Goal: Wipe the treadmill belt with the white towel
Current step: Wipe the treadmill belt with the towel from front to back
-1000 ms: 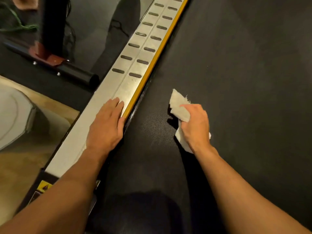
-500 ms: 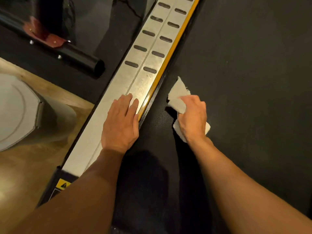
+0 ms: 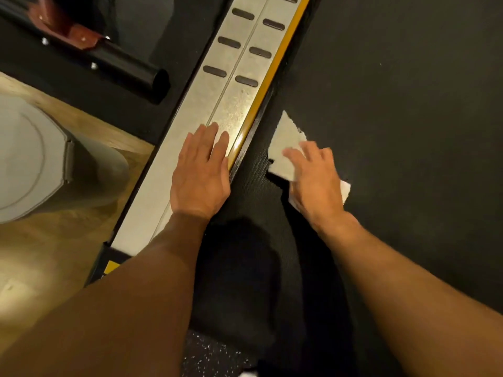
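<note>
The dark treadmill belt (image 3: 394, 110) fills the right side of the view. A small white towel (image 3: 285, 137) lies on it close to the belt's left edge. My right hand (image 3: 315, 180) presses flat on the towel with fingers spread, covering its near half; a corner sticks out on the right of the hand. My left hand (image 3: 201, 172) rests flat, palm down, on the silver side rail (image 3: 239, 91), fingers together, holding nothing.
A yellow strip (image 3: 275, 72) runs between rail and belt. A black tube with a red bracket (image 3: 130, 69) lies on dark matting at the upper left. A grey rounded object (image 3: 32, 159) stands on the wooden floor (image 3: 49, 246) at left. A yellow warning label (image 3: 111, 268) marks the rail's near end.
My right hand has slid the towel toward the belt's left edge and its fingers have flattened and spread over it. The view has shifted forward along the rail; my left hand stays on the rail.
</note>
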`<state>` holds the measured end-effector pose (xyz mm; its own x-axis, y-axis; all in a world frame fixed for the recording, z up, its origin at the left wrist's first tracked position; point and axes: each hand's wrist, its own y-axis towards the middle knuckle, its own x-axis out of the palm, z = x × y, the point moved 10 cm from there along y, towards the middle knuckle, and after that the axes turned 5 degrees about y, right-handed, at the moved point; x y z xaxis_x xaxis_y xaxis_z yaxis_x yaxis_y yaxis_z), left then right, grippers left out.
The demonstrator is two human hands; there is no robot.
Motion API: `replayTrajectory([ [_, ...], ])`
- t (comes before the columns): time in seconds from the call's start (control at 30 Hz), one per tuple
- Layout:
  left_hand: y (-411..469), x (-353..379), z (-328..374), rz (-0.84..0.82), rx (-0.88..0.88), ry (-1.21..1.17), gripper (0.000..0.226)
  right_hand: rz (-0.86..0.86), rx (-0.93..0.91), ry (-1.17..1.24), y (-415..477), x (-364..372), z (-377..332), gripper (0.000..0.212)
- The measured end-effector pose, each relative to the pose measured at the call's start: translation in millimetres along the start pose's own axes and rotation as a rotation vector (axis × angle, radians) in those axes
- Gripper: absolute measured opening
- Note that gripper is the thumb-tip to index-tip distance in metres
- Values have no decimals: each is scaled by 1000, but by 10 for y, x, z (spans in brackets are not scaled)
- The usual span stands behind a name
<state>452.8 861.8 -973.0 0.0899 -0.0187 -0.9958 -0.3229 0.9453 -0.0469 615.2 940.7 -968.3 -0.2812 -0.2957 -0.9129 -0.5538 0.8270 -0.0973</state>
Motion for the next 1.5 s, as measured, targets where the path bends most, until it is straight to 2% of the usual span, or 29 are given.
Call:
replayTrajectory([
  [0.13,-13,-9,32,7,2,11,46,-143,-249,14,-685,319,-405,55],
  [0.2,-35,-16,31,11,-2,19,47,-228,-307,56,-913,347,-494,53],
  [0.27,-50,-26,34,13,0,15,47,-176,-232,99,-837,207,-438,54],
  [0.33,-41,-33,26,27,-7,-6,47,9,-57,125,-545,-4,-276,54],
  [0.4,-59,-24,20,38,-12,-9,47,69,28,91,-357,-6,-254,52],
  [0.5,-68,-26,34,45,19,26,47,25,-46,-10,-556,232,-450,47],
  [0.57,-119,-14,65,6,59,25,48,-32,-110,-26,-1043,383,-545,46],
  [0.67,-277,-58,77,-53,94,-72,50,-135,-242,18,-1715,495,-614,51],
  [0.73,-580,-118,19,-13,71,-137,49,-179,-319,50,-1868,443,-595,53],
  [0.83,-1035,-63,-30,30,55,-176,50,-62,-202,96,-1495,221,-419,55],
  [0.93,-1146,76,24,-21,99,-42,62,-8,-68,12,-1234,213,-313,51],
  [1.03,-1153,133,53,-50,125,108,70,-67,-93,-41,-1695,370,-349,54],
  [1.13,-1150,117,88,-64,144,193,70,-188,-149,79,-2180,429,-389,59],
  [1.2,-1154,114,108,-64,147,210,70,-168,-135,138,-2038,283,-370,60],
  [1.3,-1142,114,92,-68,140,181,71,31,-64,190,-1393,-80,-347,56],
  [1.37,-1129,123,76,-80,136,186,71,92,-15,155,-1044,-131,-367,53],
  [1.43,-1130,123,68,-85,129,198,70,39,11,23,-989,62,-428,52],
  [1.5,-1125,126,93,-86,139,213,69,-33,-27,-37,-1291,306,-546,55],
])
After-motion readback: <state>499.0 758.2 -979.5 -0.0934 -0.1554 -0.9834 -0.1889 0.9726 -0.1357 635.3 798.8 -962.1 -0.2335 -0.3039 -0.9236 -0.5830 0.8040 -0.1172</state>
